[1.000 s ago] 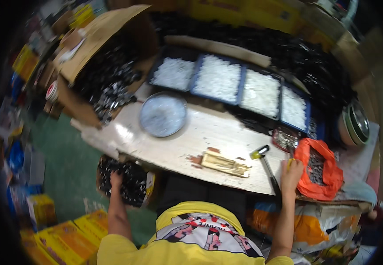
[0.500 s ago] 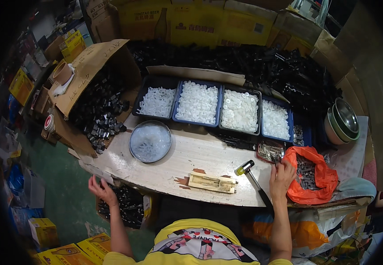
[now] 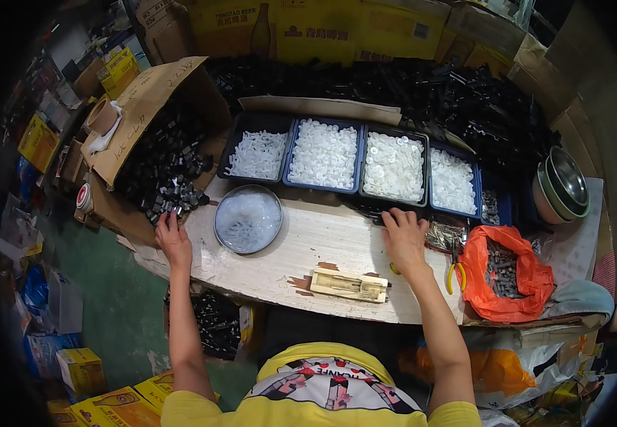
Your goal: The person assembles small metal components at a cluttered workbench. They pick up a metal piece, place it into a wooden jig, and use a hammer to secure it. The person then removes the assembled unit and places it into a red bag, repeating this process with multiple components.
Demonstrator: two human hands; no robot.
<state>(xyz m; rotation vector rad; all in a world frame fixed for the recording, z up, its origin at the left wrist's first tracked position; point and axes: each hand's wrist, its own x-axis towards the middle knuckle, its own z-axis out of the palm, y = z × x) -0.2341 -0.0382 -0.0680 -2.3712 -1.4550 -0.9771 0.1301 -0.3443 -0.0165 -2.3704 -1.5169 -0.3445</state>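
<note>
While left hand [image 3: 175, 242] and right hand [image 3: 406, 238] are flanking one dish [image 3: 267, 242], half-curled, holds unclear, four white-filled trays [image 3: 322, 187] are sitting beyond.

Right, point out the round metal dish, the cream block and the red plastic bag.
Round metal dish [image 3: 278, 222]: head view, on its inner right wall.
Cream block [image 3: 347, 292]: head view, on its near side, about midway along.
Red plastic bag [image 3: 475, 274]: head view, on its left side.

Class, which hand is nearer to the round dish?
The left. The left hand is just left of the round dish, by the dark parts; the right hand is farther off to its right.
</note>
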